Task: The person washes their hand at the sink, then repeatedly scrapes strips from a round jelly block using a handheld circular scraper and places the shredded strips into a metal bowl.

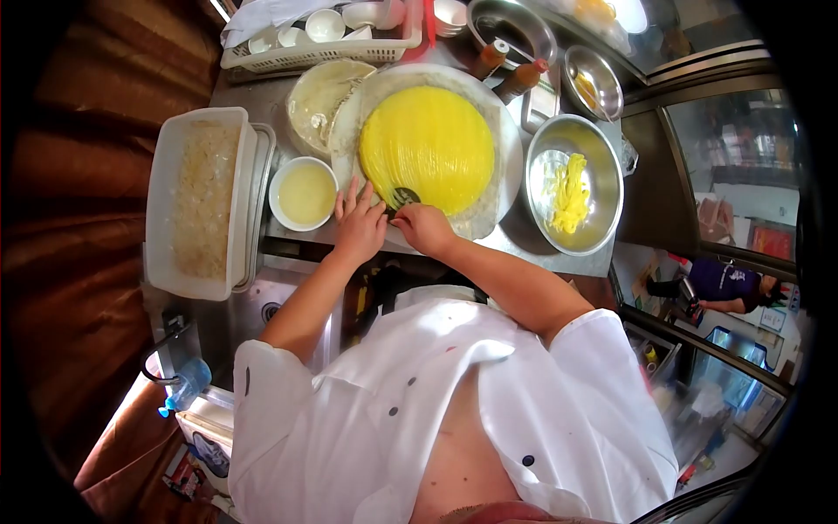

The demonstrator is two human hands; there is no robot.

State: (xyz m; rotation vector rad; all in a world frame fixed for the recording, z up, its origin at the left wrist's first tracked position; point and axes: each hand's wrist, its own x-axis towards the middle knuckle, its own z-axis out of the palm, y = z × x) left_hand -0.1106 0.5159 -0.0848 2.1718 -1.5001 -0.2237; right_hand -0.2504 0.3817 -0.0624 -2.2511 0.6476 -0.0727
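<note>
A large, glossy yellow dome of jelly (428,144) rests on a round pale board (509,162). My right hand (425,229) is closed at the near edge of the board, its fingers round a dark round scraper (403,198). The scraper's disc lies against the lower side of the jelly, and its grip is mostly hidden. My left hand (360,220) is open beside it, fingers spread at the board's lower left edge. To the right, a steel bowl (602,196) holds yellow jelly strands (571,196).
Left of the board are a white bowl of pale liquid (304,194), a larger smeared bowl (314,92) and a plastic tub (157,210). Sauce bottles (521,80), steel bowls (614,87) and a basket (301,56) of white bowls stand behind. A person (724,279) is beyond the right-hand window.
</note>
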